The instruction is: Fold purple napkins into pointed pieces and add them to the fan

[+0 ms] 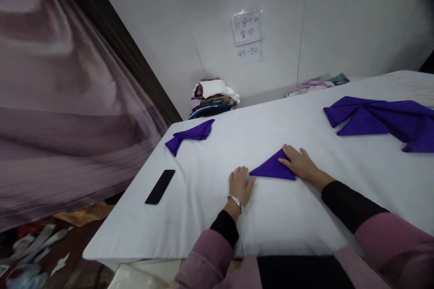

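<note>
A purple cloth napkin (274,165), folded into a flat triangle, lies on the white-covered table (210,198). My right hand (298,162) rests on its right side, fingers apart and pressing the cloth near its upper corner. Just left of the triangle's pointed left corner, my left hand (240,185) lies on the table with its fingers extended, holding nothing. A silver bracelet (235,203) circles the left wrist.
More purple napkins (403,119) lie at the right, and a folded purple napkin (195,132) at the left. Nearer stands a black phone (160,187), lying flat. Stacked cloths (213,97) sit beyond the far edge. A curtain (68,99) hangs at the left.
</note>
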The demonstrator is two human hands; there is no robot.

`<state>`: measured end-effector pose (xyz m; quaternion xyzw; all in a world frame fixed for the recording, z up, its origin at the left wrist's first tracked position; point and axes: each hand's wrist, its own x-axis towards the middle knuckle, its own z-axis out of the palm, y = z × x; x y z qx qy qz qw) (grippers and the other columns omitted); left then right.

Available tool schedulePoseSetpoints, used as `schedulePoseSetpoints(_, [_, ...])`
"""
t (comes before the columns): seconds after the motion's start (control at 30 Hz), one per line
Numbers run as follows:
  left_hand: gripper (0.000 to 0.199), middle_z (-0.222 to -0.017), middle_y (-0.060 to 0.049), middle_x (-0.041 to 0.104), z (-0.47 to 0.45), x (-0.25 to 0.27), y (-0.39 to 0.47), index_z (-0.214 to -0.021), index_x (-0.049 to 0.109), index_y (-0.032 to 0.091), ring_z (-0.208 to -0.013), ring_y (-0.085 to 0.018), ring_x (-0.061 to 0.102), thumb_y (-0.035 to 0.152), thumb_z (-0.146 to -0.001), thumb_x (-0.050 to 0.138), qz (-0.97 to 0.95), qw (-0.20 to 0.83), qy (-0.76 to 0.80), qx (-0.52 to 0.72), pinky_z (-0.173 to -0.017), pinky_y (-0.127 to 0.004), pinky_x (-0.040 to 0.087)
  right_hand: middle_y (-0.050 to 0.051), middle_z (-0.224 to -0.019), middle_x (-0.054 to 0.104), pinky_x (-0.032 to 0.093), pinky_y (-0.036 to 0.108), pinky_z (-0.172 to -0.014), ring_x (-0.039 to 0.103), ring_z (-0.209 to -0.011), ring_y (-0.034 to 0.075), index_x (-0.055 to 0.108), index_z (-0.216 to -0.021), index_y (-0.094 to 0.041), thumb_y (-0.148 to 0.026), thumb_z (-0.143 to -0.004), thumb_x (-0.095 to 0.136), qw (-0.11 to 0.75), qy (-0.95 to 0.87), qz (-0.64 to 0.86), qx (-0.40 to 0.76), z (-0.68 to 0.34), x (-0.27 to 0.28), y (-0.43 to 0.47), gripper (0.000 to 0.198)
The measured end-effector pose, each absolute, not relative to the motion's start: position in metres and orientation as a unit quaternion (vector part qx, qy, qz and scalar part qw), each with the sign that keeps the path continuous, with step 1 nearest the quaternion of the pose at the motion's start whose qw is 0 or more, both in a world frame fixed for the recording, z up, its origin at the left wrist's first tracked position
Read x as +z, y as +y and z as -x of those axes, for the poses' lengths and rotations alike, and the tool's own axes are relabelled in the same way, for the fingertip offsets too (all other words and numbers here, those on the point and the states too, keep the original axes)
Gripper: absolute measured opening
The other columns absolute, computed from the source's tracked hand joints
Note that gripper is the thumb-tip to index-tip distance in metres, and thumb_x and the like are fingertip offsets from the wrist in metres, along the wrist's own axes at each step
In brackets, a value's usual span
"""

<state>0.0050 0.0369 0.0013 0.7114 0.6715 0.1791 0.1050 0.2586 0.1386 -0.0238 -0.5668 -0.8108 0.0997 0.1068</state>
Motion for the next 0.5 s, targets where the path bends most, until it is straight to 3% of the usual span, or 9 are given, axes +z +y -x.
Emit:
schedulePoseSetpoints(0.1, [0.029, -0.114, -0.005, 0.060, -0.007, 0.001, 0.046, -0.107, 0.059, 0.019, -0.111, -0.018, 0.048, 0.028, -0.080, 0.054, -0.699, 0.107, 0.657, 0.262, -0.101, -0.036, 0.034, 0.009, -0.148, 0.022, 0.011, 0.052, -0.107, 0.019, -0.135, 0.026, 0.024, -0.141, -0.019, -0.065, -0.085, 0.018, 0.106, -0.811, 0.567, 0.100, -0.259, -0.024, 0.139, 0.074])
schedulePoseSetpoints(0.23, [0.012, -0.099, -0.002, 0.061, -0.011, 0.001, 0.055, -0.085, 0.063, 0.021, -0.101, -0.018, 0.052, 0.020, -0.074, 0.061, -0.681, 0.126, 0.657, 0.297, -0.093, -0.037, 0.039, 0.008, -0.148, 0.022, 0.011, 0.053, -0.107, 0.018, -0.135, 0.026, 0.021, -0.142, -0.019, -0.064, -0.085, 0.016, 0.111, -0.812, 0.565, 0.098, -0.259, -0.025, 0.139, 0.072])
schedulePoseSetpoints(0.37, [0.006, -0.102, -0.002, 0.060, -0.010, 0.002, 0.059, -0.075, 0.063, 0.021, -0.103, -0.018, 0.051, 0.016, -0.071, 0.063, -0.671, 0.157, 0.655, 0.309, -0.095, -0.039, 0.038, 0.009, -0.148, 0.021, 0.011, 0.052, -0.107, 0.018, -0.135, 0.026, 0.022, -0.142, -0.018, -0.063, -0.086, 0.017, 0.108, -0.813, 0.564, 0.095, -0.259, -0.026, 0.139, 0.072])
schedulePoseSetpoints(0.5, [0.005, -0.115, -0.004, 0.058, -0.006, 0.003, 0.065, -0.072, 0.063, 0.020, -0.119, -0.021, 0.042, 0.015, -0.070, 0.065, -0.677, 0.196, 0.650, 0.285, -0.103, -0.044, 0.030, 0.009, -0.148, 0.022, 0.011, 0.051, -0.107, 0.019, -0.135, 0.025, 0.023, -0.142, -0.018, -0.063, -0.086, 0.017, 0.108, -0.813, 0.564, 0.093, -0.260, -0.027, 0.140, 0.072])
